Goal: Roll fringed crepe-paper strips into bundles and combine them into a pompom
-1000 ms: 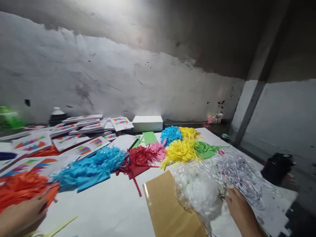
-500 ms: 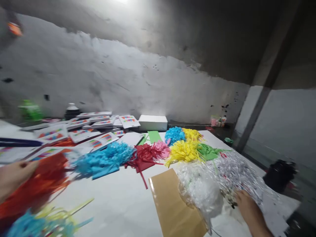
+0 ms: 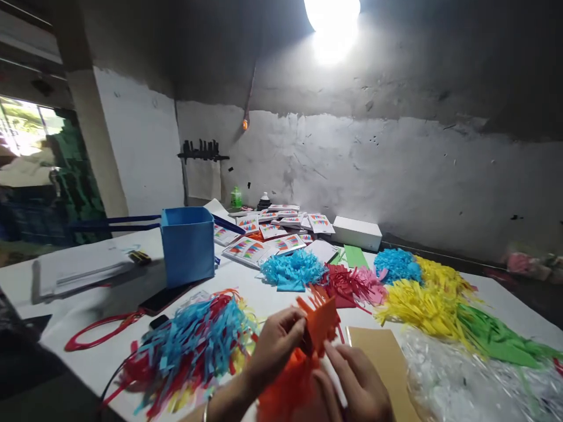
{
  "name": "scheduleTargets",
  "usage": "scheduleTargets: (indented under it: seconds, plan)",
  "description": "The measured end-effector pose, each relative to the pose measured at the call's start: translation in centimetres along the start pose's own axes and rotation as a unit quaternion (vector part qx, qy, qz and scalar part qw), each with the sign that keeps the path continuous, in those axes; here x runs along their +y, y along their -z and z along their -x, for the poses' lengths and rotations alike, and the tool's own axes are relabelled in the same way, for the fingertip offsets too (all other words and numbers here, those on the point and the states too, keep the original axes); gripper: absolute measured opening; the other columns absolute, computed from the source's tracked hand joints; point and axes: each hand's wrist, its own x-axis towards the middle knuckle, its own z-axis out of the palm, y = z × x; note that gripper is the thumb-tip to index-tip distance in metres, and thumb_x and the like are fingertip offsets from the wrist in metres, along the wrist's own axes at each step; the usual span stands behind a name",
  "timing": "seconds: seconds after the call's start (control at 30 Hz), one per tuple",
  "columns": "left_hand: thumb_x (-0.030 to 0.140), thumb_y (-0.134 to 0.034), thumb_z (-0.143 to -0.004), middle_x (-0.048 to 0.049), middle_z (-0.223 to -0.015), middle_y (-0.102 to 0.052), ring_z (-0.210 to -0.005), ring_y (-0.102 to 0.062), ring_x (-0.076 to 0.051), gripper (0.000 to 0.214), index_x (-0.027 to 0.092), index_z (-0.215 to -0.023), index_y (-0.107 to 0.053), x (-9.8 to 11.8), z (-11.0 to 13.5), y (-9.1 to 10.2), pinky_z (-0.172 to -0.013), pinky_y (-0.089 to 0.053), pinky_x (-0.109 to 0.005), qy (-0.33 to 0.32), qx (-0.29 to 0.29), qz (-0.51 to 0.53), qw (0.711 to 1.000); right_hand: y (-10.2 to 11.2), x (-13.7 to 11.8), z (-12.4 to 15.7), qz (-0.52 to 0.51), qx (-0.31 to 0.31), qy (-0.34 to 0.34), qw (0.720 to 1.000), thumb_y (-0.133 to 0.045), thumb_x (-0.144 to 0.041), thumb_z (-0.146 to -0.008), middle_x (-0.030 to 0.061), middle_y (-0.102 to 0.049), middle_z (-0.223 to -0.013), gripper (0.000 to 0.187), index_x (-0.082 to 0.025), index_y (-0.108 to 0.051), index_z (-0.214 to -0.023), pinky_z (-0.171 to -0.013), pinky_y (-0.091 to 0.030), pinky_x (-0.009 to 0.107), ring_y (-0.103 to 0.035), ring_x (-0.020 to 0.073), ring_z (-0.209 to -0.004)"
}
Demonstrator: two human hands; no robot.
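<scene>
My left hand point(image 3: 281, 337) pinches an orange tissue-paper tassel point(image 3: 322, 325) between thumb and fingers, in front of me at the table's near side. From the other side, my right hand point(image 3: 358, 381) grips the lower part of the same tassel with curled fingers, slightly blurred. Orange strips hang below and between the hands, and others stick up at the top. To the left lies a pile of mixed blue, red and yellow tassels point(image 3: 200, 328). Just beyond my hands are a red tassel point(image 3: 347, 282) and a light blue one point(image 3: 292, 266).
A blue box with straps point(image 3: 187, 249) stands at the left beside a phone point(image 3: 165, 299). Printed packets point(image 3: 253, 249) and a white box point(image 3: 357, 233) lie along the wall. Right of my hands are brown paper point(image 3: 380, 351), yellow tassels point(image 3: 424, 308), green tassels point(image 3: 504, 337) and clear plastic point(image 3: 453, 375).
The view has swung left, showing the blue box and mixed pile. My right hand has left the clear plastic heap and joined my left hand on the orange tassel.
</scene>
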Motion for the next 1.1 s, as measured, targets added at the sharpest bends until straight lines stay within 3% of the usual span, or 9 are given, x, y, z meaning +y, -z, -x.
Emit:
scheduleTargets:
  seconds: [0.1,0.2,0.33,0.5,0.6,0.7,0.77,0.93,1.1]
  plan:
    - [0.056,-0.053,-0.092,-0.0028,-0.07,-0.061,-0.062,-0.064,-0.017,0.043,0.016,-0.075,-0.059,-2.1,2.7,-2.4,-0.06,-0.054,-0.028,0.005,0.001,0.068,0.998,-2.1,-1.2,-1.6,-0.017,0.009,0.016,1.0,-0.055,-0.013,-0.094,0.0092,-0.072,-0.084,0.023,-0.013,-0.069,-0.112,-0.07,-0.058,0.031,-0.07,0.0211,-0.077]
    - [0.052,-0.062,-0.091,-0.0027,-0.078,-0.061,-0.071,-0.062,-0.017,0.036,0.016,-0.086,-0.062,-4.2,3.7,-3.3,-0.064,-0.052,-0.027,0.023,-0.019,0.134,0.991,-3.0,-1.0,-0.1,-0.122,-0.031,-0.115,0.985,-0.053,-0.016,-0.094,0.0054,-0.071,-0.083,0.021,-0.021,-0.073,-0.1,-0.07,-0.054,0.028,-0.068,0.0185,-0.076]
    - [0.053,-0.068,-0.088,-0.002,-0.079,-0.063,-0.074,-0.059,-0.016,0.038,0.016,-0.092,-0.062,-6.3,4.2,-4.1,-0.067,-0.048,-0.026,0.074,-0.058,0.179,0.979,-3.3,-0.7,2.0,-0.319,-0.089,-0.389,0.86,-0.069,-0.034,-0.086,0.0036,-0.069,-0.074,0.019,-0.02,-0.069,-0.073,-0.067,-0.052,0.028,-0.066,0.019,-0.071]
    - [0.052,-0.07,-0.087,-0.0008,-0.075,-0.062,-0.071,-0.055,-0.015,0.038,0.015,-0.085,-0.065,-7.2,4.7,-4.3,-0.067,-0.045,-0.026,0.111,-0.08,0.211,0.968,-3.2,-0.1,2.6,-0.379,-0.106,-0.445,0.804,-0.069,-0.041,-0.084,0.0039,-0.069,-0.067,0.026,-0.019,-0.067,-0.071,-0.06,-0.054,0.029,-0.068,0.0213,-0.064]
    - [0.051,-0.072,-0.086,-0.0007,-0.074,-0.061,-0.07,-0.054,-0.015,0.037,0.014,-0.082,-0.066,-7.1,5.0,-4.3,-0.066,-0.044,-0.026,0.121,-0.079,0.205,0.968,-2.8,0.0,3.4,-0.305,-0.042,-0.391,0.867,-0.065,-0.033,-0.088,0.0054,-0.071,-0.082,0.013,-0.021,-0.07,-0.088,-0.073,-0.053,0.032,-0.067,0.0219,-0.078]
    - [0.049,-0.072,-0.086,-0.0005,-0.073,-0.061,-0.07,-0.054,-0.015,0.035,0.015,-0.081,-0.066,-6.8,5.1,-4.6,-0.067,-0.045,-0.026,0.123,-0.07,0.202,0.969,-2.5,-0.6,4.1,-0.14,0.01,-0.208,0.968,-0.054,-0.022,-0.091,0.0065,-0.069,-0.096,0.017,-0.025,-0.069,-0.098,-0.083,-0.05,0.038,-0.065,0.0227,-0.088]
    - [0.048,-0.071,-0.087,-0.0019,-0.078,-0.064,-0.075,-0.057,-0.017,0.033,0.015,-0.084,-0.066,-6.5,5.3,-4.8,-0.071,-0.047,-0.027,0.118,-0.063,0.2,0.971,-2.4,-0.9,4.2,-0.045,0.002,-0.133,0.99,-0.053,-0.02,-0.09,0.0084,-0.068,-0.106,0.019,-0.025,-0.068,-0.102,-0.089,-0.048,0.043,-0.065,0.0248,-0.096]
    - [0.05,-0.066,-0.09,-0.0039,-0.084,-0.065,-0.08,-0.058,-0.019,0.034,0.016,-0.087,-0.065,-6.2,5.7,-5.4,-0.075,-0.049,-0.03,0.109,-0.07,0.19,0.973,-3.0,-1.2,4.8,0.011,-0.007,-0.095,0.995,-0.058,-0.012,-0.089,0.0042,-0.071,-0.106,0.022,-0.025,-0.065,-0.105,-0.099,-0.042,0.042,-0.068,0.0209,-0.095]
    - [0.052,-0.068,-0.088,-0.0033,-0.084,-0.062,-0.078,-0.057,-0.018,0.036,0.016,-0.091,-0.064,-6.5,5.9,-5.6,-0.071,-0.048,-0.029,0.114,-0.079,0.178,0.974,-3.2,-1.5,5.3,-0.214,-0.007,-0.337,0.917,-0.06,-0.018,-0.087,0.003,-0.068,-0.092,0.014,-0.023,-0.064,-0.074,-0.086,-0.051,0.034,-0.067,0.0199,-0.089]
